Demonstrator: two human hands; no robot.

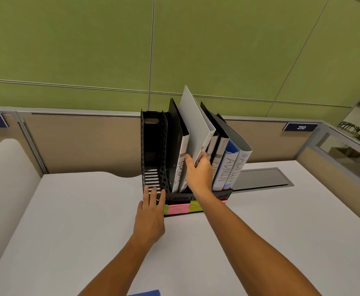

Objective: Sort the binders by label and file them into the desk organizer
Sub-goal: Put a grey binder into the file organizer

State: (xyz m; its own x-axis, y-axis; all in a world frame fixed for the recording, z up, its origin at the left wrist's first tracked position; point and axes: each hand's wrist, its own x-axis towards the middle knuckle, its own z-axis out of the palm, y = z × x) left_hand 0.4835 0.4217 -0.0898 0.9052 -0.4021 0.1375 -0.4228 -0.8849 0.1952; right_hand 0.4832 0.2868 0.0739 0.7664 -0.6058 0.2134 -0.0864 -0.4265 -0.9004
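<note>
Now right hand (198, 171) grips the grey binder (194, 127); left hand (151, 210), flat, touches the organizer (153, 146) beside its empty slot.

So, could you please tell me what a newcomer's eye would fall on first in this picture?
Probably the grey binder, tilted and standing taller than the rest in the middle of the black desk organizer, with the right hand keeping a grip on its lower edge. Next, the left hand lies flat at the organizer's front left corner, beside pink and green sticky notes.

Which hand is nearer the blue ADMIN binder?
Right. The right hand grips a white binder just left of the blue ADMIN binder; the left hand rests at the organizer's left end.
</note>
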